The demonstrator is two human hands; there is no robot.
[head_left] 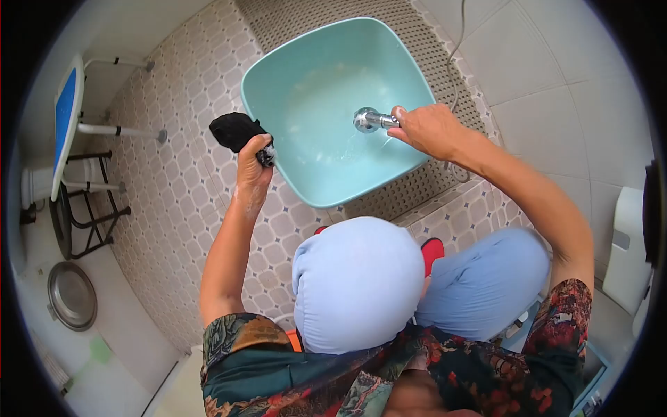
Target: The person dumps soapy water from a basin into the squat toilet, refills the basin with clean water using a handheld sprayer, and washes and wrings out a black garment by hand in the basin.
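Note:
My left hand [254,165] is closed around one end of a soft black item [235,132], a sock or cloth shoe by its shape; I cannot tell which. White suds cling to the end near my thumb, and some foam streaks my wrist. It is held just outside the left rim of a turquoise plastic basin [306,167]. Over the basin's right side, my right hand [432,131] grips a chrome shower head [367,120] by its handle. Thin streams of water run from it into the basin, where shallow water with pale foam lies on the bottom.
The basin stands on a perforated mat [292,19] over a patterned tile floor [187,104]. A grey hose [455,62] runs by the right wall. At left are a blue-and-white shower seat [66,118], a black-framed stool [90,215] and a round metal lid [72,295].

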